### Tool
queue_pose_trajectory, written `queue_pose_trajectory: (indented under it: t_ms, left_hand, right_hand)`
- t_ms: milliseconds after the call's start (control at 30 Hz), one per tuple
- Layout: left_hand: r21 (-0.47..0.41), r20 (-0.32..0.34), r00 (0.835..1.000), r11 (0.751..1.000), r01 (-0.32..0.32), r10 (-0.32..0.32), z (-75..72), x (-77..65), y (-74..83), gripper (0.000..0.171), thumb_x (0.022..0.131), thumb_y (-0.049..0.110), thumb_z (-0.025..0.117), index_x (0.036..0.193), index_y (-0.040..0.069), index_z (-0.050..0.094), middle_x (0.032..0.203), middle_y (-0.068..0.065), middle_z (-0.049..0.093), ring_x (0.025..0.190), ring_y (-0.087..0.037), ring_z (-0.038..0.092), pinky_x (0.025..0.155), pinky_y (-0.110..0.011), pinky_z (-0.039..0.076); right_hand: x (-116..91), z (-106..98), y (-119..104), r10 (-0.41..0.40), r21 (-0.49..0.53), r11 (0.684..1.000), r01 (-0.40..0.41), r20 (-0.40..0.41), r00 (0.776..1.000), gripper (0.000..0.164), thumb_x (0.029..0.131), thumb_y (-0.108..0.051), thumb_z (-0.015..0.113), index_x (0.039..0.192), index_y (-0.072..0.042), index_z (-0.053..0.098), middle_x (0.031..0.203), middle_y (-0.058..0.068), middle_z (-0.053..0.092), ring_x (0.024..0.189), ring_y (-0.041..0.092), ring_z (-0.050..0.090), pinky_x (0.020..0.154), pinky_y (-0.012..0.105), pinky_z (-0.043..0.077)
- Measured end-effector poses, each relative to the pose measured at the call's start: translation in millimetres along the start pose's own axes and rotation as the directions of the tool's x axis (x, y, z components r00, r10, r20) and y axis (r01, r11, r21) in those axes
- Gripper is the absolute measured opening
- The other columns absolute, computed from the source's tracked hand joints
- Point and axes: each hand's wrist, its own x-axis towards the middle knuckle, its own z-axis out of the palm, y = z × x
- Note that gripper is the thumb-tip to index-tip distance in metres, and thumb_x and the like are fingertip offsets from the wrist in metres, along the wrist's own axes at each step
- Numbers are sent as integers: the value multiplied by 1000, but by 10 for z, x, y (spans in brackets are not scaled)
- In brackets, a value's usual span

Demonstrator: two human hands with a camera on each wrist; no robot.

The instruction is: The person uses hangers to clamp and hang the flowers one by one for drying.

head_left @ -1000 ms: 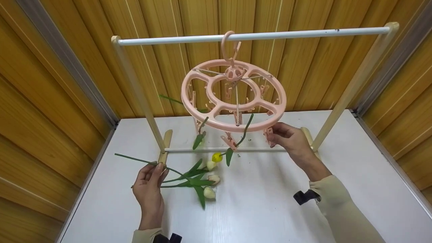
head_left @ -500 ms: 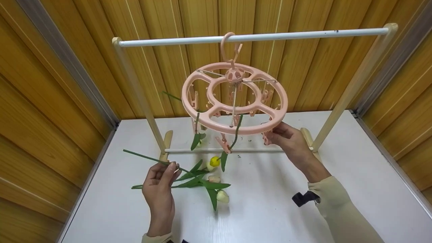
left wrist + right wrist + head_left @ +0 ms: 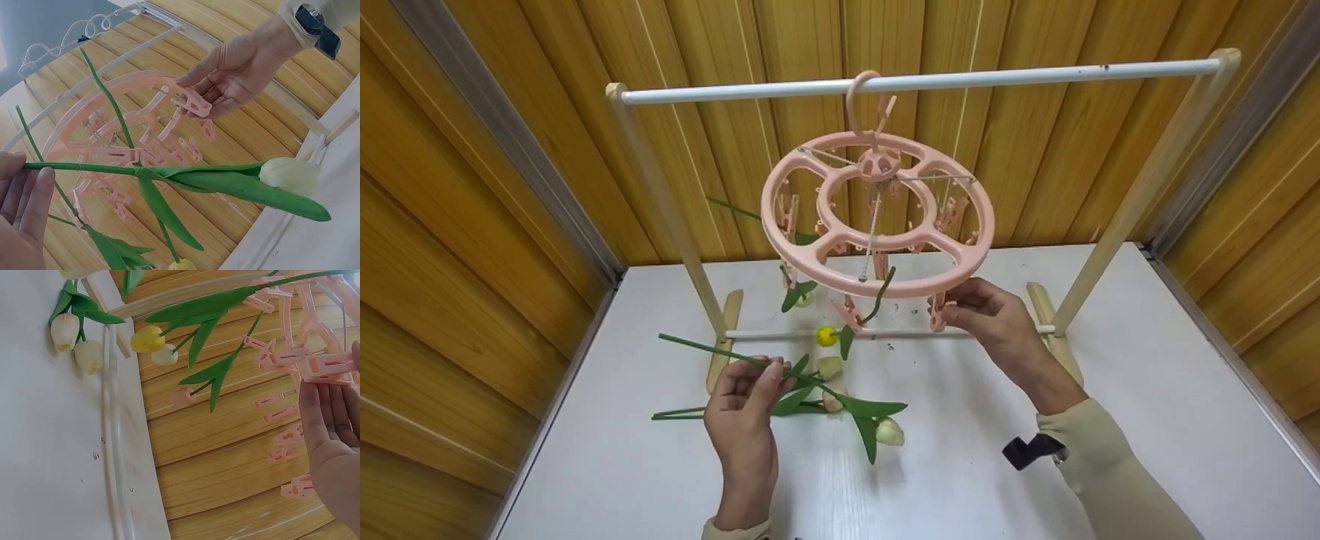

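Note:
My left hand pinches the green stem of a white tulip between thumb and fingers. The stem lies nearly level, bloom toward the right; its leaves and flower fill the middle of the left wrist view. With my right hand I grip a pink clothespin under the near right rim of a round pink clip hanger. Thumb and fingers lie across the clothespin in the right wrist view. A yellow tulip hangs head down from a neighbouring clothespin.
The hanger hooks over the white rail of a wooden stand. More tulips hang at its left side, including a pink one. Two pale tulips lie on the white table behind my left hand. Wood-grain panels stand close behind and at both sides.
My left hand has moved right with the white tulip, closer to the hanger. The hanger has turned slightly, and my right hand's clothespin has shifted a little left. The two tulips on the table stay put.

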Motion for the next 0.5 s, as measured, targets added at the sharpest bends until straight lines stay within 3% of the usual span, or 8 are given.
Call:
queue_pose_trajectory:
  t_ms: [267,500]
  left_hand:
    - [-2,21,1000,1000,-10,11,136,-44,-31,20,97,-3,73,112,-8,61,108,-21,66,103,-35,71,90,-41,63]
    - [-25,34,999,1000,-16,17,221,-72,-83,19,96,-3,75,109,-8,62,106,-21,68,100,-30,73,88,-40,64]
  right_hand:
    - [-59,144,0,53,107,993,-46,-67,996,32,95,9,72,125,3,63,115,17,70,102,23,71,95,36,60]
    - [-105,240,-5,30,184,983,-11,-100,995,31,97,9,70,125,3,61,113,16,71,99,22,71,92,36,62]
